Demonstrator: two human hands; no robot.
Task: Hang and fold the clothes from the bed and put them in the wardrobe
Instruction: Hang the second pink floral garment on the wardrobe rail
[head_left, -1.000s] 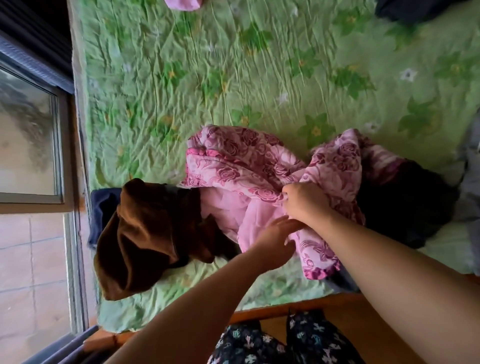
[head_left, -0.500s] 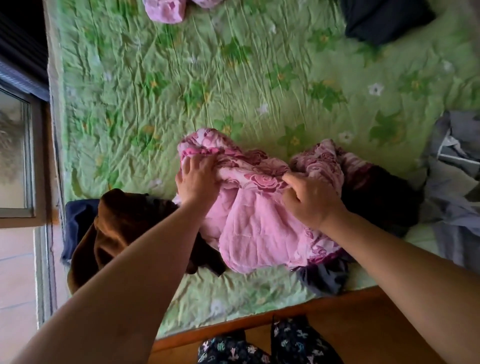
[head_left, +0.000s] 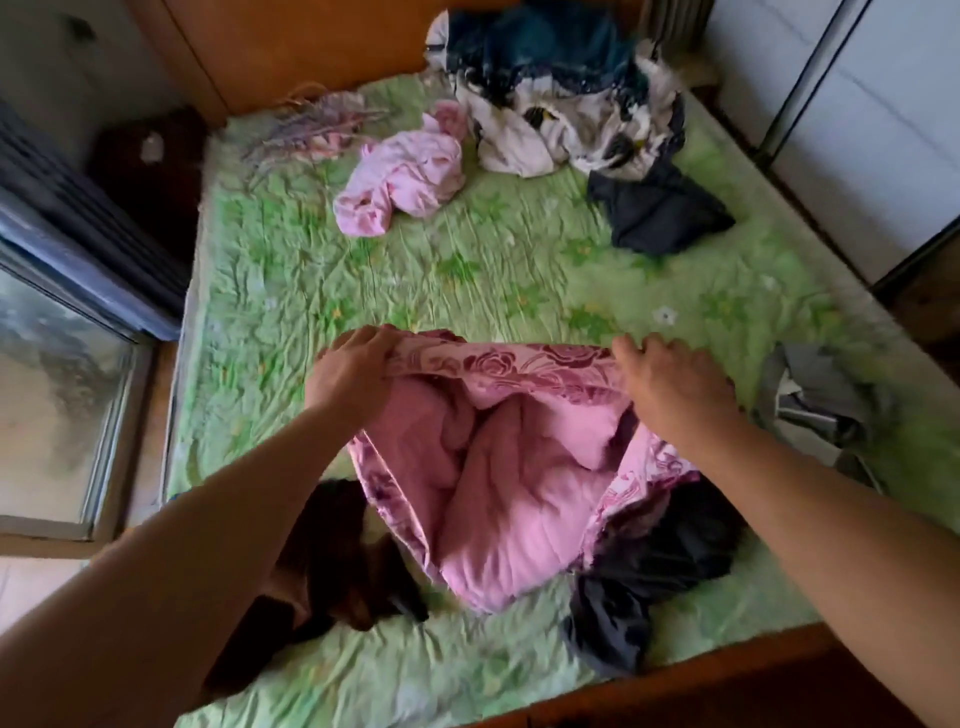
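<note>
Near edge: wooden bed frame (head_left: 727, 670), one. On the bed cover (head_left: 363, 270), green with a flower print, you have one pink rose-print garment (head_left: 509, 483) raised by its top edge, its quilted pink lining facing you and its lower part resting on the near middle of the bed. Your left hand (head_left: 353, 369) pinches the left end of that edge, fingers curled close together over the hem. Your right hand (head_left: 670, 384) grips the right end, fingers bent over the fabric and held together; thumb not visible. Under the garment's near left lies one brown garment (head_left: 332, 561); under its near right, one dark garment (head_left: 660, 561). Right, near the bed's side: one grey garment (head_left: 815, 405), crumpled. Far half: one pale pink garment (head_left: 405, 176), one navy garment (head_left: 660, 213), one white-and-dark patterned heap (head_left: 566, 104), piece count cannot be told, and one striped bundle (head_left: 311, 124) far left. One window (head_left: 52, 389) at left.
</note>
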